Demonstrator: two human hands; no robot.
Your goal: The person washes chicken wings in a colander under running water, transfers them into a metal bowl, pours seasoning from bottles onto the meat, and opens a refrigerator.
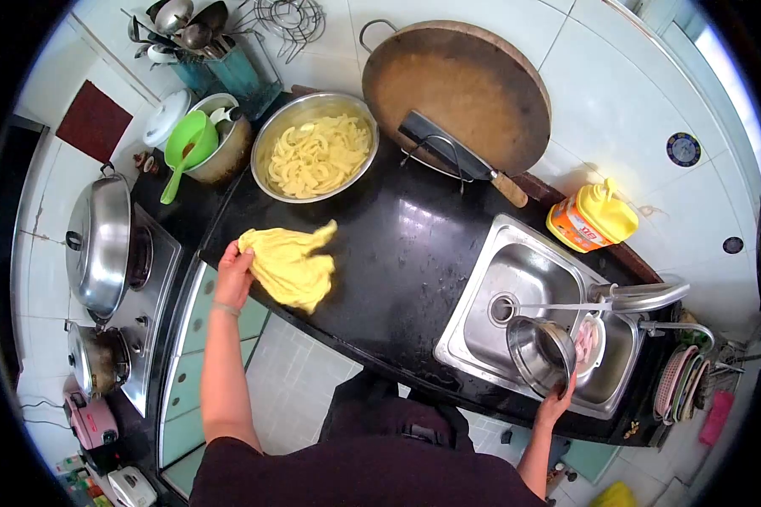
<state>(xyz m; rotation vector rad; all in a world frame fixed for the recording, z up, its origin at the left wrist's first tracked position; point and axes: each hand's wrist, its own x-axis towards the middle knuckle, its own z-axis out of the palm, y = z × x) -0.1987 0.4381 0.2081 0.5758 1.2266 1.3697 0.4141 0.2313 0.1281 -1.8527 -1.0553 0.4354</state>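
Note:
A yellow cloth [289, 264] hangs from my left hand [234, 275], its fingers closed on one corner above the black counter's front edge. On the right, my right hand [555, 404] grips the rim of a steel bowl [539, 355], which is tilted over the divider of the double sink [516, 262]. Water runs from the faucet [651, 297] across the left basin, near the bowl. Behind the bowl, a white bowl [596, 342] with pinkish pieces stands at the right basin.
Sliced pale yellow pieces fill a large steel bowl [266, 169]. A round board [473, 84] leans on the wall, with a cleaver [457, 152] in a rack before it. A yellow bottle [592, 218] stands behind the sink. Pots [101, 245] sit on the left stove.

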